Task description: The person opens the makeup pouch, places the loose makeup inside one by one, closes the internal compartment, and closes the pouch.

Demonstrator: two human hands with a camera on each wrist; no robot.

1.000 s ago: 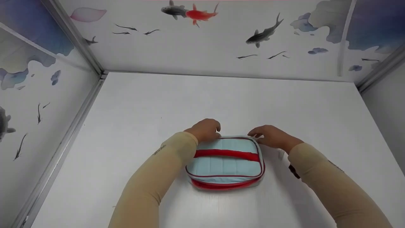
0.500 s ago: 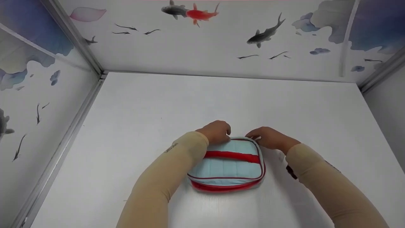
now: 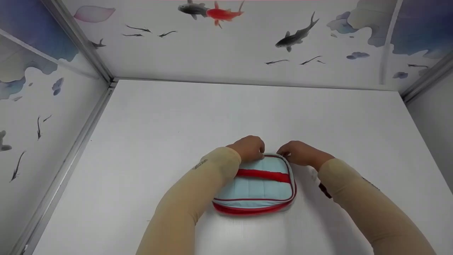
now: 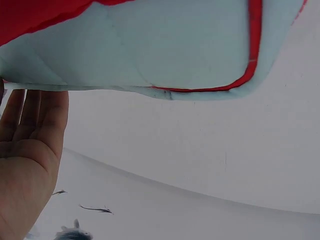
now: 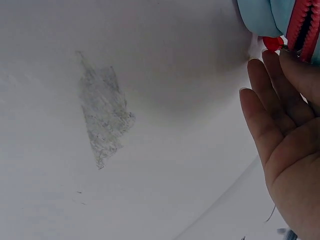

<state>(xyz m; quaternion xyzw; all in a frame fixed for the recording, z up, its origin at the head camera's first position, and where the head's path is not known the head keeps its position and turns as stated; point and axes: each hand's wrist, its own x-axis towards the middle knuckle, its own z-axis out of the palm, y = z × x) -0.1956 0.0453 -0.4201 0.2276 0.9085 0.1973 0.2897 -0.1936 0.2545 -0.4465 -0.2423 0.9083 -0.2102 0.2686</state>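
Observation:
A light blue quilted pouch (image 3: 262,191) with red piping and a red strap (image 3: 263,175) lies on the white table. At its back edge my left hand (image 3: 250,148) grips the rim. In the left wrist view the fingers (image 4: 50,112) reach up behind that edge; the thumb is mostly out of frame. My right hand (image 3: 302,153) is at the back right corner. Seen from the right wrist, its thumb and fingers pinch at the slider of the red zipper (image 5: 306,35), beside a round red pull (image 5: 272,44). A dark gap shows between the zipper teeth.
White panels printed with fish (image 3: 297,38) and blue-purple shapes rise behind the table and to its left. A greyish scuffed patch (image 5: 106,110) marks the tabletop near the right hand.
My left hand has slid rightward along the pouch's back edge, closer to the right hand. The right hand stays at the corner, and the pouch has barely shifted.

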